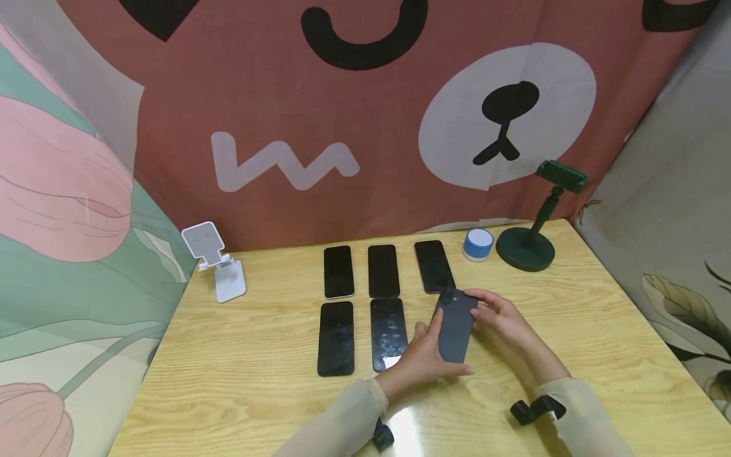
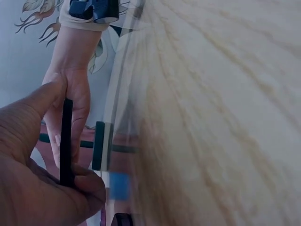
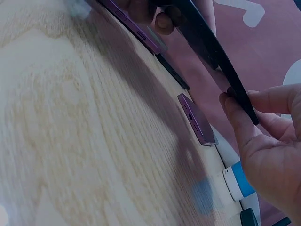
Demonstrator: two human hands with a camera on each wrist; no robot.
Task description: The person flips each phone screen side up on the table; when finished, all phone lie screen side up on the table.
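Observation:
Both hands hold a smartphone point(image 1: 456, 327), its dark grey back and camera bump turned up toward the head view. My left hand point(image 1: 421, 357) grips it from the left side and lower end, thumb and fingers spread around its edges. At the upper right corner, my right hand point(image 1: 502, 318) pinches it between thumb and fingers. Edge-on in the left wrist view, the phone point(image 2: 67, 141) is a thin black strip between the left thumb and fingers. The right wrist view shows its dark long edge point(image 3: 225, 61) raised over the table, with the right fingertips at one end.
Several phones lie screen up in two rows, including one at the upper right point(image 1: 434, 266) and one at the lower left point(image 1: 335, 339). Behind them stand a blue and white round container point(image 1: 478, 245), a dark green phone stand point(image 1: 525, 249) and, far left, a white folding stand point(image 1: 230, 280).

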